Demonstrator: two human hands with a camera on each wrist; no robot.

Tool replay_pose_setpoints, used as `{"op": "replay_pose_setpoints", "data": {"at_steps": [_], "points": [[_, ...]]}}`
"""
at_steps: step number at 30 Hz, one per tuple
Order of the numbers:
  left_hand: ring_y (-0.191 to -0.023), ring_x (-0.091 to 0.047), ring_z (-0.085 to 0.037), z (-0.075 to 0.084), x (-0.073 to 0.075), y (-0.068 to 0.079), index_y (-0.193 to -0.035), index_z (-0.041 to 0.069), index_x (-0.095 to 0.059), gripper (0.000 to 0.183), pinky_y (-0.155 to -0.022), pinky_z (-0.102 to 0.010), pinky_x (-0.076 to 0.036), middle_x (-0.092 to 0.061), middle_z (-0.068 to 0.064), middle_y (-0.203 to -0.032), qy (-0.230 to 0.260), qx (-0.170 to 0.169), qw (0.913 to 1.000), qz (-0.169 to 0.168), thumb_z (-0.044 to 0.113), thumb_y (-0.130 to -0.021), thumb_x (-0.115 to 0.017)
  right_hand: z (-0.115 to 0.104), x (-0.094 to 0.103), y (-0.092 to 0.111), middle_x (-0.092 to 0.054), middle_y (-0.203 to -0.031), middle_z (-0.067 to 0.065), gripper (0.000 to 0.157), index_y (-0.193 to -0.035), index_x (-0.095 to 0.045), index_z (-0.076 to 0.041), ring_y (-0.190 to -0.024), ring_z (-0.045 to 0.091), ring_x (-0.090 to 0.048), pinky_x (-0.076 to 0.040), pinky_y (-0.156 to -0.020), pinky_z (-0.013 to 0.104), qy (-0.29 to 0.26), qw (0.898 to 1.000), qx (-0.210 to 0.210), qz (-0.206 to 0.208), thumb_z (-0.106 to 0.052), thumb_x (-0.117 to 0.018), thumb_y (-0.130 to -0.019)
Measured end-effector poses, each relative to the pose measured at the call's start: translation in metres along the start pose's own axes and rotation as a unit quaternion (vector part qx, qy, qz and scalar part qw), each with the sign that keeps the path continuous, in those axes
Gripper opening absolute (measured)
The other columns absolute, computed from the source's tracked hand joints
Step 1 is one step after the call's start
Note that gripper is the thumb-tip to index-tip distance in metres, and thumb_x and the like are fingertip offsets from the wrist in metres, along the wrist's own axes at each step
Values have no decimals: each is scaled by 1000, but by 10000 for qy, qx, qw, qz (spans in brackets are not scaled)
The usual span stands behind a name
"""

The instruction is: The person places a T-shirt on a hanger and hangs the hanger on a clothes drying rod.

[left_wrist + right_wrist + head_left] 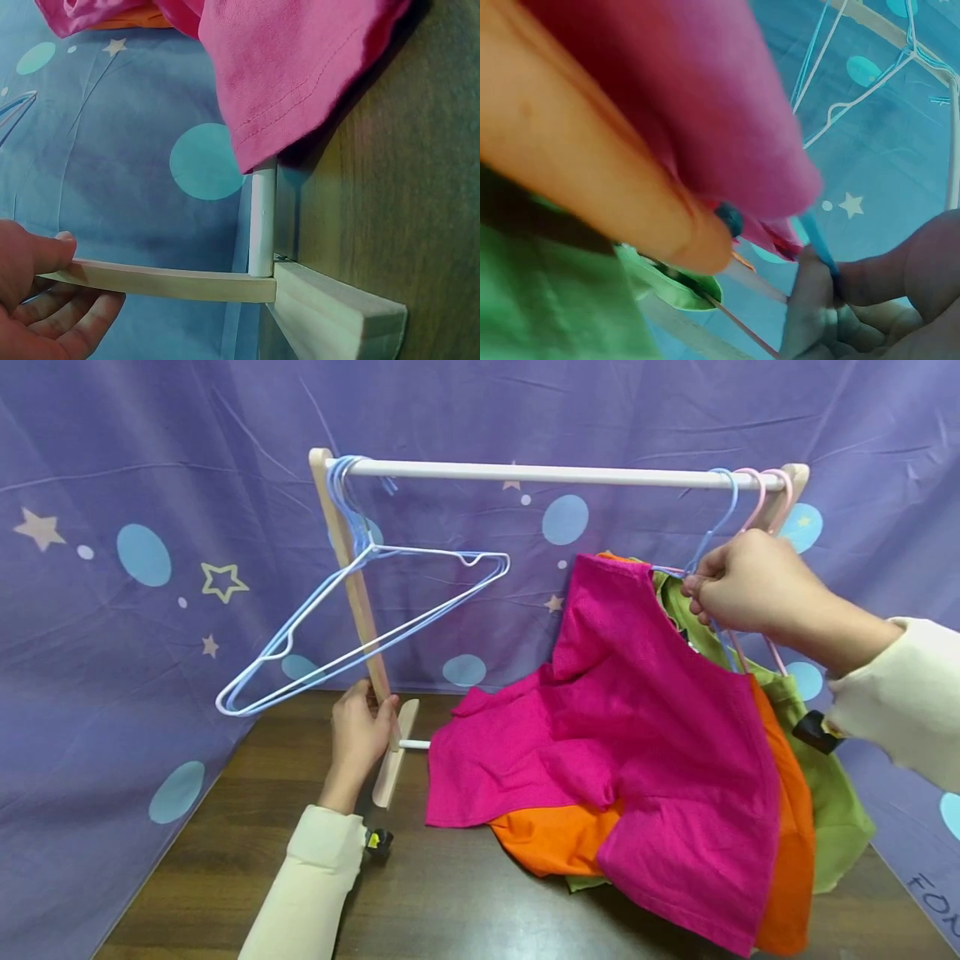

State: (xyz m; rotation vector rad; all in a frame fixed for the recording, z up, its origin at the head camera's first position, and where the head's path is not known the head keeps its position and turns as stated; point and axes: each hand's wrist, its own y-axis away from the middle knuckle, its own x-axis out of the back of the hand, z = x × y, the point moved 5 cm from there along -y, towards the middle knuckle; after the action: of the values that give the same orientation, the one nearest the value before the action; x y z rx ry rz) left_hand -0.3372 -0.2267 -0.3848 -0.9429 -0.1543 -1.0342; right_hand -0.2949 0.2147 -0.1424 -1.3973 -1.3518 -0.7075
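My right hand point(757, 581) pinches a blue hanger point(726, 510) just below its hook, which sits over the white rail point(555, 471). A magenta short-sleeved shirt point(675, 718) hangs from that hanger, its left part spread sideways. Behind it hang an orange garment point(793, 835) and a green garment point(836, 802), with two pink hanger hooks point(753, 497) beside the blue one. In the right wrist view, thumb and finger point(870, 281) close on the blue wire. Low on the rack's left wooden post point(362, 610), my left hand point(358, 727) holds the wood between thumb and fingers.
Several bare blue and white hangers point(371, 635) hang at the rail's left end, jutting toward me. The rack's wooden foot point(395, 756) stands on the brown table point(225, 852). A purple patterned cloth point(465, 410) forms the backdrop.
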Motion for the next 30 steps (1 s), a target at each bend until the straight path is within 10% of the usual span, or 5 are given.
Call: {"op": "replay_pose_setpoints", "data": {"at_steps": [14,30], "points": [[-87,-71,-38,0,-1,0,-103,-8,-65,25,-77,-48,-58,-68,-25,-98,130,156,9998,-81,11,-92,-76,-21,-5,10,-52,-58,14,35,-61,-54,-5,-53,44,-55,-46,-50,65,1867,9764,891,625,-13,-56,-95],[-88,-69,-43,0,0,1,-100,-8,-65,25,-80,-53,-54,-68,-26,-97,-34,93,10000,7,12,-91,-77,-51,-5,20,-52,-59,17,35,-62,-51,-4,-50,47,-53,-47,-43,64,2125,9695,889,837,-17,-56,-95]]}}
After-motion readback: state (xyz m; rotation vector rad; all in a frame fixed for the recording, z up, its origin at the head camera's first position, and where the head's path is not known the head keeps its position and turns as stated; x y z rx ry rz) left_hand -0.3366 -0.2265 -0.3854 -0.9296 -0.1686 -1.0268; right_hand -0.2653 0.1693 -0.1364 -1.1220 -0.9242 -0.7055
